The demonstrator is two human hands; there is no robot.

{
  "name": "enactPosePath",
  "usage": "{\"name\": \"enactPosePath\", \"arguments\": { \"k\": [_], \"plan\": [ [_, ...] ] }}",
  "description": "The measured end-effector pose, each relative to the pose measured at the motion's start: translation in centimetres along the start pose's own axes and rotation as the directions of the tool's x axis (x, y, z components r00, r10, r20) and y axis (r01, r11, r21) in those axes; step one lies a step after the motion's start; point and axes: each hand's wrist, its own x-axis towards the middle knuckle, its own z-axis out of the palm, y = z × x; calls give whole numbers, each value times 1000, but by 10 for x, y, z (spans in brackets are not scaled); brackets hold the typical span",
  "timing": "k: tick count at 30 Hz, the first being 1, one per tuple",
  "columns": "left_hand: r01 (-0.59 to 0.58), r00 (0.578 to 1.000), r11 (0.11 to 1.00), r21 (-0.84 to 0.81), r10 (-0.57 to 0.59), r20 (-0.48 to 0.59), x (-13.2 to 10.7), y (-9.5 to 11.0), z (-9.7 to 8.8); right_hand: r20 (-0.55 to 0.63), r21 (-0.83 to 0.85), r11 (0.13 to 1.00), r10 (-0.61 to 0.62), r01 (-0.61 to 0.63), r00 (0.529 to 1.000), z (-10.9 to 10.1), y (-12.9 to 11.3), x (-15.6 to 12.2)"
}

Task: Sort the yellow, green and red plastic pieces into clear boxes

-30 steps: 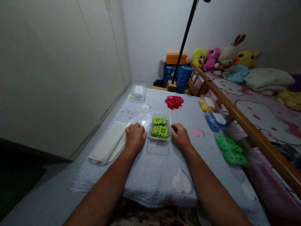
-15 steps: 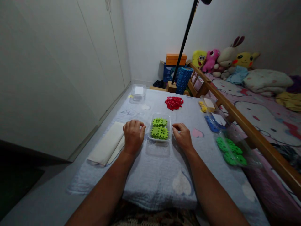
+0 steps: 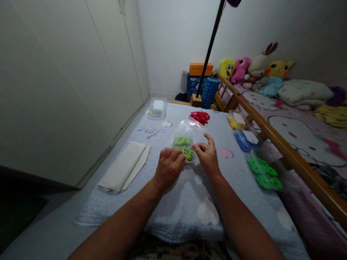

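A clear plastic box [image 3: 174, 143] with light green interlocking building blocks [image 3: 182, 141] stands in the middle of the cloth-covered table. Its clear lid [image 3: 187, 124] is raised and tilted over the blocks. My right hand [image 3: 207, 155] pinches the lid's right side between thumb and fingers. At the box's near edge, my left hand [image 3: 170, 166] is closed, with its fingertips on the plastic; whether they grip the lid or the rim is hidden. Just behind the lid lies a pile of red pieces [image 3: 200, 116].
A folded cream cloth [image 3: 123, 168] lies at left. Another clear box [image 3: 158, 108] stands far left. Along the right edge are boxes with yellow pieces [image 3: 232, 122], blue pieces [image 3: 242, 141] and green pieces [image 3: 264, 173], beside a wooden bed rail [image 3: 271, 135]. A black pole [image 3: 210, 50] rises behind.
Both hands have moved inward to the box. The lid, which lay flat in front of the box, has been lifted up and over the light green blocks.
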Motion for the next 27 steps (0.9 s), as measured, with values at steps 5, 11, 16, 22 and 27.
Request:
{"name": "enactPosePath", "arguments": {
  "k": [5,11,16,22,27],
  "plan": [
    [38,999,996,-81,-37,7,0,3,1,-37,78,996,50,-47,998,-3,2,3],
    [362,913,899,-248,-395,-101,2,-11,-1,-108,99,990,111,-101,988,-11,11,13],
    [500,814,727,-471,-581,-32,3,-29,7,-125,98,987,138,-127,982,-12,22,17],
    [567,754,561,-603,-649,105,5,-36,14,-87,126,984,140,-129,986,-7,31,17],
    [605,706,421,-675,-675,212,6,-34,15,-41,118,985,129,-123,991,-2,31,16]
  ]
}}
